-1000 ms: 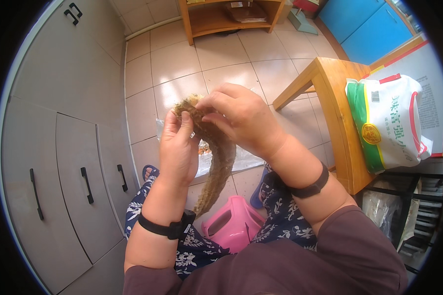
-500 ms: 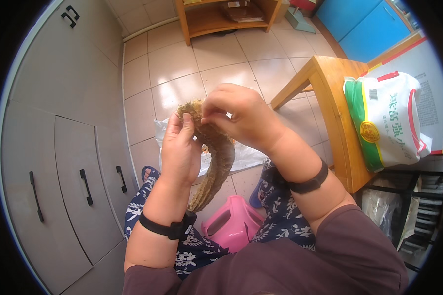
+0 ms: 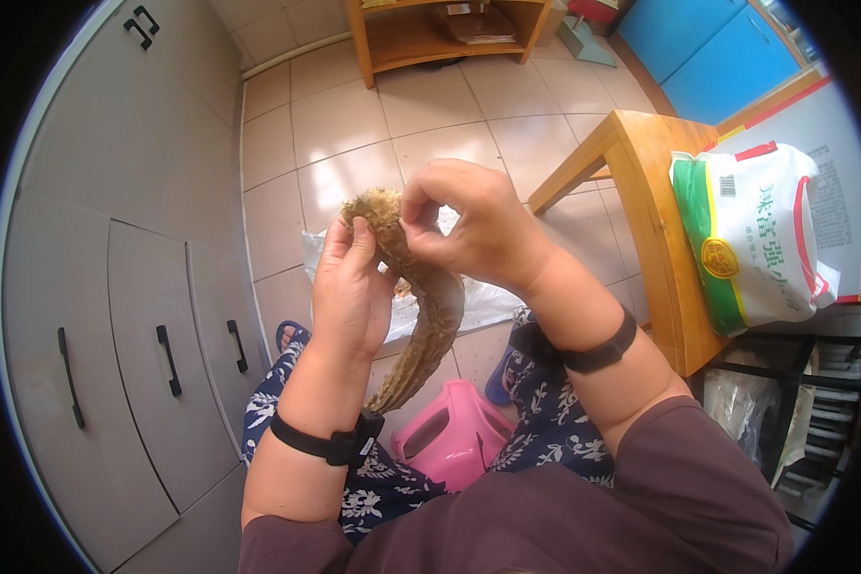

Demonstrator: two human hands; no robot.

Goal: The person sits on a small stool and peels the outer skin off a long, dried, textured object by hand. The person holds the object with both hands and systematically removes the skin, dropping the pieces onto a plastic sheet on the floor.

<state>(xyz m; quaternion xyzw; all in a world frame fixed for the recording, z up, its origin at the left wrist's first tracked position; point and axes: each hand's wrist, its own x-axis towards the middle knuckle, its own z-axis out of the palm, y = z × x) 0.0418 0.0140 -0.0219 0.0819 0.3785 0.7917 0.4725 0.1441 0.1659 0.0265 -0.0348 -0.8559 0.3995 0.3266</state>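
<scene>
A long, curved, brown dried loofah (image 3: 436,320) hangs in front of me, its skin ridged and its upper end pale, rough and fibrous. My left hand (image 3: 351,297) is closed around it just below that end, thumb on the near side. On the other side, my right hand (image 3: 480,228) has thumb and forefinger pinched together against the skin near the top. Whether a loose flake is between those fingertips is too small to see. The loofah's lower tip comes down near my left wrist band. Beneath it on the floor lies a white plastic sheet (image 3: 488,304) with small scraps.
Between my knees stands a pink plastic stool (image 3: 454,435). To the right, a wooden stool (image 3: 655,191) is beside a white and green bag (image 3: 756,230) and a black rack (image 3: 794,383). Grey cabinets (image 3: 115,258) line the left; a wooden shelf (image 3: 450,43) stands ahead.
The loofah has turned slightly and its middle has swung a little right. My right hand has shifted slightly right, its fingers still pinched at the upper end. My left hand keeps its hold.
</scene>
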